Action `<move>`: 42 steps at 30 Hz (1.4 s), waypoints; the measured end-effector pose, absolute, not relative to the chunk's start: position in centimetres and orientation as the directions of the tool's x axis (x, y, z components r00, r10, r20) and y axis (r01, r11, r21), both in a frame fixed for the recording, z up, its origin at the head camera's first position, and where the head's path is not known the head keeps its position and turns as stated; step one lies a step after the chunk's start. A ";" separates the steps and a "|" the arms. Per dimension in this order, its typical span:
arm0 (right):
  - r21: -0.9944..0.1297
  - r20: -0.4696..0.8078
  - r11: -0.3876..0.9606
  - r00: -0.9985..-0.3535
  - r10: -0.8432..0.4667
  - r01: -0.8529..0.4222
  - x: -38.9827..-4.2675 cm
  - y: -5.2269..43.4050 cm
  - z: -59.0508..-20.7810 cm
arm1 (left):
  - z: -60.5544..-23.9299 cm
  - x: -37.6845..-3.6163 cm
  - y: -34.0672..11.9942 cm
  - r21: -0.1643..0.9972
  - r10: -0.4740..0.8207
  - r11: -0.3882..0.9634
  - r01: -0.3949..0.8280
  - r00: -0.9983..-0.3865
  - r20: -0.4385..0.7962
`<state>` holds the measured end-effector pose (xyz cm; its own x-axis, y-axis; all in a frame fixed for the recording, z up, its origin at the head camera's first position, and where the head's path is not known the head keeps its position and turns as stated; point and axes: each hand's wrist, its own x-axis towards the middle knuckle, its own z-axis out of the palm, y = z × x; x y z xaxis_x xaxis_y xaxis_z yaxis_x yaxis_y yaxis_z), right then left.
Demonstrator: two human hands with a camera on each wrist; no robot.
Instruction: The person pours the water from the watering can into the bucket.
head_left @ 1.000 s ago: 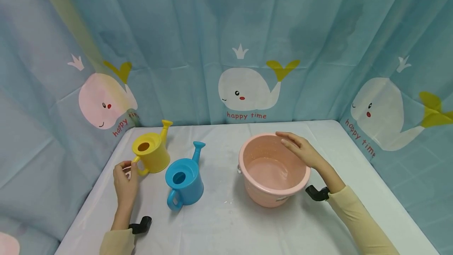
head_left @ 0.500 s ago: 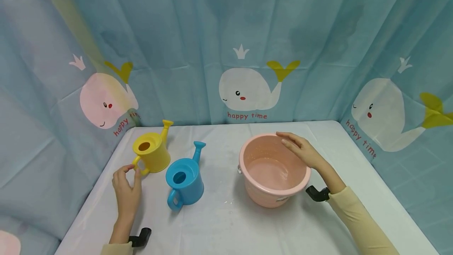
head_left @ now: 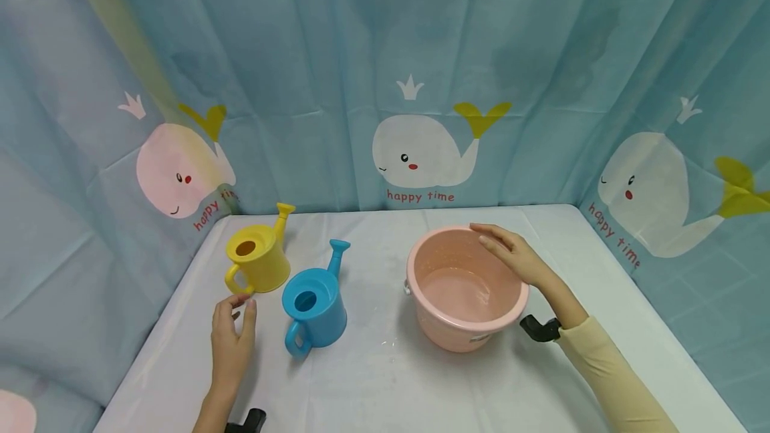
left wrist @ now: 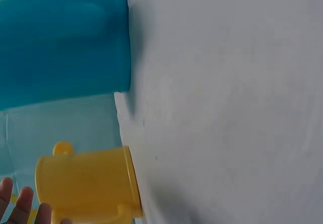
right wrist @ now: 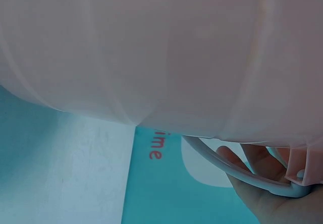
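My left hand (head_left: pixel 231 339) hovers over the cloth just in front of the yellow watering can (head_left: pixel 259 259), its fingers loosely bent with nothing between them. Its fingertips sit close below the can's handle; the left wrist view catches several fingers (left wrist: pixel 22 206) near the yellow can (left wrist: pixel 86 183). To the right of this hand stands an upright blue watering can (head_left: pixel 315 306). My right hand (head_left: pixel 511 256) holds the far right rim of a pink bucket (head_left: pixel 445 329), thumb inside and fingers outside. In the right wrist view, fingers show behind the bucket's grey bail handle (right wrist: pixel 242 176).
A white cloth (head_left: pixel 373 393) covers the table, with a few water drops between the blue can and the bucket. Some clear water appears to lie in the bucket's bottom. Blue whale-print curtains (head_left: pixel 331 85) hang around the back and sides.
My left hand has let go of the yellow watering can's handle and drawn back toward me and slightly right. The right hand, bucket and both cans stay in place.
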<state>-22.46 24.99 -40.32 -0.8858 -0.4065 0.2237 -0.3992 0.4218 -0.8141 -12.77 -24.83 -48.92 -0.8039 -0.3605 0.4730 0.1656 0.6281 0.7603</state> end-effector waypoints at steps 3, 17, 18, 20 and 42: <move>-0.811 0.234 0.416 -0.881 -0.411 -0.410 -22.7 25.1 -40.6 | -48.9 -12.2 -24.0 0.772 -0.358 0.620 0.140 -0.824 0.438; -0.810 0.244 0.412 -0.878 -0.412 -0.418 -22.7 25.3 -40.8 | -48.9 -10.5 -20.8 0.811 -0.327 0.583 0.057 -0.897 0.298; -0.814 0.241 0.410 -0.881 -0.408 -0.413 -22.7 25.2 -40.8 | -48.9 -10.4 -20.6 0.815 -0.322 0.577 0.061 -0.900 0.295; -0.817 0.240 0.407 -0.882 -0.405 -0.409 -22.6 25.2 -40.7 | -48.9 -10.3 -20.4 0.824 -0.311 0.563 0.068 -0.906 0.288; -0.808 0.241 0.417 -0.879 -0.411 -0.416 -22.8 25.2 -40.8 | -49.1 -9.5 -17.8 0.914 -0.289 0.387 0.119 -0.926 0.243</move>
